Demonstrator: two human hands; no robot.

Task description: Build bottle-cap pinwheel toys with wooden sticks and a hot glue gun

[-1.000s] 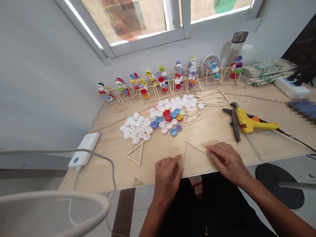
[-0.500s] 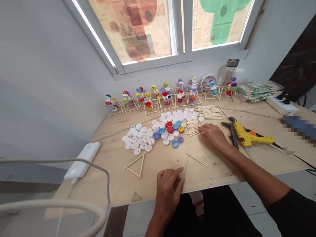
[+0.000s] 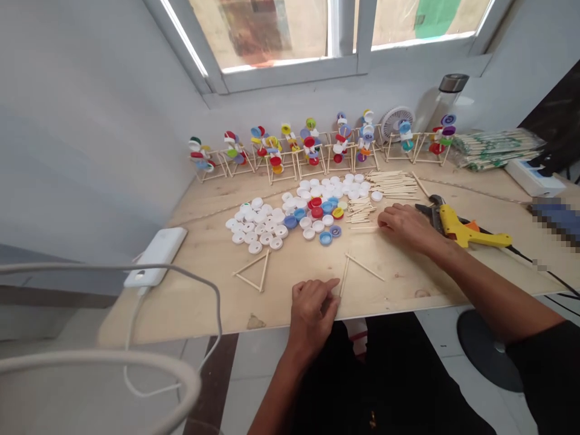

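My left hand [image 3: 312, 315] rests at the plywood board's front edge, its fingers against the upright wooden stick [image 3: 343, 278] of an open V of sticks. The V's other stick [image 3: 365, 267] lies to the right, untouched. My right hand [image 3: 405, 226] sits farther back, its fingertips on the end of a loose wooden stick [image 3: 364, 228] just below a small pile of short sticks [image 3: 360, 211]. Left of the V lies a closed stick triangle [image 3: 248, 283]. Beyond it spread white bottle caps [image 3: 254, 223] and coloured caps [image 3: 317, 211].
A yellow hot glue gun [image 3: 466, 229] and a pair of pliers [image 3: 428, 211] lie right of my right hand. Several stick-and-cap models [image 3: 308, 145] line the back edge. A white power bank [image 3: 156, 257] lies at the board's left, with a cable in the foreground.
My right hand has moved from the V back to the short sticks, then slightly right, with a loose stick now at its fingertips. My left hand stays on the upright stick.
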